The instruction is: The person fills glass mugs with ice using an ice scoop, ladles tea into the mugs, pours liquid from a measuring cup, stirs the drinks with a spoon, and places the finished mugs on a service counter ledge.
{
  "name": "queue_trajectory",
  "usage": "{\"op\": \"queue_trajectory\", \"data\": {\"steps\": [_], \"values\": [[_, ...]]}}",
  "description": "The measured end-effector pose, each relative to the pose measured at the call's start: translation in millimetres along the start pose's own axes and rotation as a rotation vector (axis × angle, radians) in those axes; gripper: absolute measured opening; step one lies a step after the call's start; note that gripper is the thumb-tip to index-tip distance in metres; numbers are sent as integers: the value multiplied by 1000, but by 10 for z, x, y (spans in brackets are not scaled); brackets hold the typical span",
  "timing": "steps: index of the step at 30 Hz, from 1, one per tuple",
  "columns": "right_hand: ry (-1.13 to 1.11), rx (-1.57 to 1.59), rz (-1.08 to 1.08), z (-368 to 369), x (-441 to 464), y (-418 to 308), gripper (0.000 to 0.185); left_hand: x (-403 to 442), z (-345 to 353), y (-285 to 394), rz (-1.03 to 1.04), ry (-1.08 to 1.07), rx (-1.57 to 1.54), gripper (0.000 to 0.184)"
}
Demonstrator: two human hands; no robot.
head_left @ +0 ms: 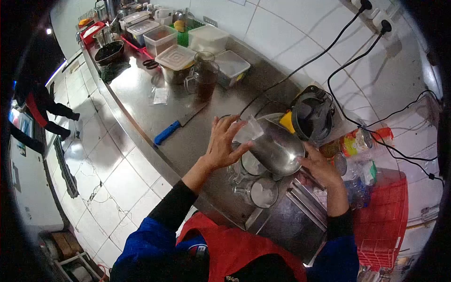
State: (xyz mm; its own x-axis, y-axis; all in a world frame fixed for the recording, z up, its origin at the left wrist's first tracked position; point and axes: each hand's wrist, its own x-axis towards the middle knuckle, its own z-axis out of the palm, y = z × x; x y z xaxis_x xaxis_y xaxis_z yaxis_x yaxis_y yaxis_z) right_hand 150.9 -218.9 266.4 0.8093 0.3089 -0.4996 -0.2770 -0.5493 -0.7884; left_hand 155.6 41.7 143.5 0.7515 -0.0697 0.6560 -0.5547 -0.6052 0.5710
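My left hand (pixel 224 144) holds a small clear plastic cup (pixel 249 130) over the near-left edge of a metal scoop-like bowl (pixel 277 146). The fingers of my right hand (pixel 319 165) grip the right end of that metal bowl. Just below the bowl, a glass mug (pixel 263 192) with something white inside stands on the steel counter (pixel 183 105). A second glass (pixel 252 163) is partly hidden under the bowl's edge. A tool with a blue handle (pixel 167 133) lies to the left of my left hand.
Lidded plastic tubs (pixel 159 38) and a glass pitcher of brown liquid (pixel 204 77) stand toward the back. A black appliance (pixel 312 115), power cables (pixel 329 70) and a red crate (pixel 383 216) are at the right. Another person (pixel 40 105) is at far left.
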Motion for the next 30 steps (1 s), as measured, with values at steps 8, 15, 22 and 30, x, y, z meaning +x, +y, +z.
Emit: {"op": "queue_trajectory", "data": {"steps": [8,15,22,30], "values": [[-16,131,-17,-52,94,147,51,-36,31,69,-4,20,-44,41],[-20,229,-103,-30,39,297,60,-86,58,371,92,-20,-196,36],[-63,-85,-77,-344,-617,339,57,-329,-181,712,78,45,-138,45],[64,-466,-142,-223,-1189,176,54,-743,87,986,52,-305,-127,69]]}}
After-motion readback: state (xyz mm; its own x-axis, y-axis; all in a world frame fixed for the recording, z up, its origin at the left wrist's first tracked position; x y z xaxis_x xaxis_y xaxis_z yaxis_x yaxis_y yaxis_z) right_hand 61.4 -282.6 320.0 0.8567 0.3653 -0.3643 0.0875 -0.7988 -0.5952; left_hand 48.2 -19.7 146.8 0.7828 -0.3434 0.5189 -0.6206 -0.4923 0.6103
